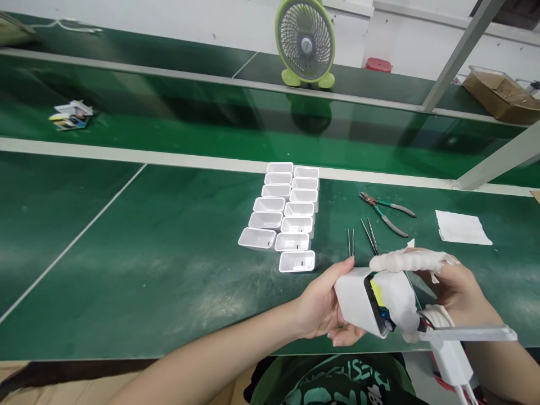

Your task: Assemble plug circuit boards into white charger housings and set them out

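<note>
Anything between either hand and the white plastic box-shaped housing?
Left hand: nothing visible; its grip is directly on the white plastic box-shaped housing. Right hand: yes, black, yellow and blue electronic parts sit at the housing's open end, facing that hand's white-wrapped fingers.

It's bright and fairly even in here, the light seeming to fall from above, leaving a cloudy sheen on the near stretch of the green tabletop (169, 281) and bleaching the white trays (297, 256) until their walls nearly merge. Dark, soft-edged bands dim the glossy green back panel (240, 124), where the fan (305, 45) casts a murky round reflection. Toward the edges, the wide view slants and stretches the pale rails (126, 154), and the small pile of parts (72, 115) looks smeared.
</note>
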A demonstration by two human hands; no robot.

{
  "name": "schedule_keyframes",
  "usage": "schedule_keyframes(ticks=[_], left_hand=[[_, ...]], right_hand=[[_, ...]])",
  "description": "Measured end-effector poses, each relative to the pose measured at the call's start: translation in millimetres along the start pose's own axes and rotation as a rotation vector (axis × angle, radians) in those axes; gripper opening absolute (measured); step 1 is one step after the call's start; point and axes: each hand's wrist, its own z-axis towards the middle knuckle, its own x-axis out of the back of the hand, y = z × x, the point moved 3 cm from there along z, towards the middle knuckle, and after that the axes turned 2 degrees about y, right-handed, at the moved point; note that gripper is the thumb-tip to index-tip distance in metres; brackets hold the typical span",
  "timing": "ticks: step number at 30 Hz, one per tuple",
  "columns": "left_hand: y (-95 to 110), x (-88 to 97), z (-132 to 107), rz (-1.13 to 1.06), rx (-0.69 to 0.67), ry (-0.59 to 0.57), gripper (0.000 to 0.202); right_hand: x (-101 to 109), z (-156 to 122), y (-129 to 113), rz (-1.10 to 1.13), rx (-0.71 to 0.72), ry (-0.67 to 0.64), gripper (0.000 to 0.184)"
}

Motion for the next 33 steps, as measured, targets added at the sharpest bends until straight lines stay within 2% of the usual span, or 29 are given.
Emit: schedule_keyframes(ticks=[6, 11, 15, 19, 23, 25, 27, 29, 31, 33], left_hand=[[4.6, -2.8, -1.5, 0.011, 0.034, 0.062, 0.086], [6.4, -3.3, -0.1, -0.015, 0.065, 0.081, 0.088], [3.8, -1.5, 1.6, -0.032, 0.090, 0.098, 0.086], [0.1, 1.4, 6.0, -0.015, 0.096, 0.157, 0.076], [-6.0, 1.7, 8.0, 0.187, 0.197, 0.205, 0.084], [-1.1, -1.6, 4.7, 0.345, 0.073, 0.263, 0.082], [10.8, -8.3, -3.4, 0.607, -0.234, 0.364, 0.072], [20.9, -19.9, -14.5, 0.937, -0.581, 0.405, 0.061], [22.0, -31.4, -21.2, 1.152, -0.805, 0.318, 0.060], [18.1, -37.9, -20.6, 1.268, -0.869, 0.251, 0.061]], right_hand=[[-0.1, -3.3, 0.0, -0.032, -0.061, -0.027, 0.055], [0.8, -2.4, -4.0, -0.118, 0.001, -0.023, 0.062], [1.8, -0.3, -7.2, -0.245, 0.112, -0.148, 0.064], [-2.3, 3.4, -6.8, -0.252, 0.151, -0.265, 0.075], [-15.0, 3.2, -13.0, -0.157, 0.204, -0.365, 0.060], [-17.8, -6.3, -15.7, -0.136, 0.188, -0.288, 0.051], [-17.9, -24.2, -14.1, -0.169, 0.111, -0.108, 0.049], [-19.0, -47.6, -8.5, -0.280, 0.012, 0.109, 0.051], [-25.7, -68.8, -0.6, -0.432, -0.080, 0.244, 0.049], [-36.3, -81.6, 6.8, -0.532, -0.115, 0.306, 0.044]])
